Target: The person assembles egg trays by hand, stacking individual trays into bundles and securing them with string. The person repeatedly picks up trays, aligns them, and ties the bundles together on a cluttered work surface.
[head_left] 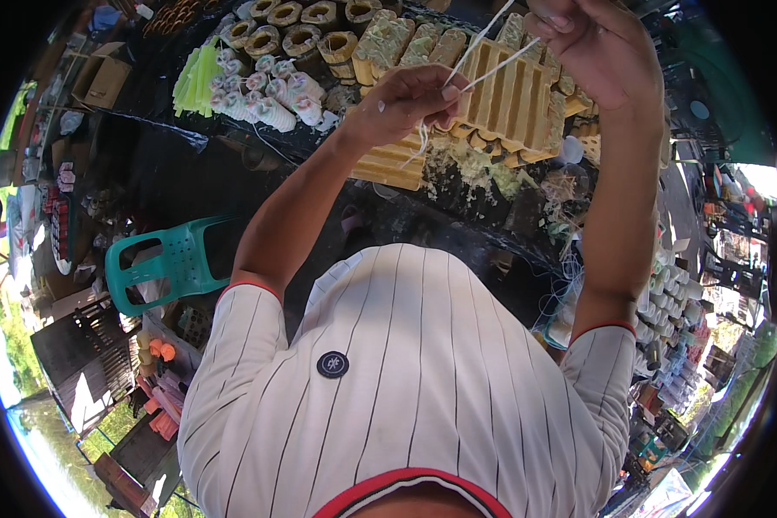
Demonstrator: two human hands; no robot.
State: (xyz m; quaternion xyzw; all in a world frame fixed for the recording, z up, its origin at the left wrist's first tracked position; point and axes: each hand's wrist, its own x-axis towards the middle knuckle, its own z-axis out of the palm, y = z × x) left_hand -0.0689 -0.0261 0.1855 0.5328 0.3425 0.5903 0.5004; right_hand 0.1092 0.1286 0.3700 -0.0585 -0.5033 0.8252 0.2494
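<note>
Nearest the camera: white pinstriped shirt (423, 388) with red-trimmed collar and sleeves, round dark badge (332, 364) on the chest. Both bare forearms go up from the sleeves toward the top of the frame. Left hand (406, 102) is raised over the table, fingers pinched together on pale thin strands (483, 52) that run up and to the right. Right hand (591, 47) is higher, near the top edge, fingers closed on the same strands; 2 strands show taut between the hands, 1 loose end hangs below the left hand. Strands sit in the air above the table, not touching it. Under the hands: dark table (173, 164) with yellow ribbed blocks (509, 104) stacked in a slab, green-and-pale crumbs (483, 168) along its near edge. Further left on the table: small wrapped rolls (263, 95), bundle of light-green sticks (194, 78). Far edge: row of hollow round tubes (306, 26). Left of the table on the ground: teal plastic chair (177, 259), cardboard box (99, 78) beyond it. Right side: stacked cups and clutter (669, 285), too small to resolve.
</note>
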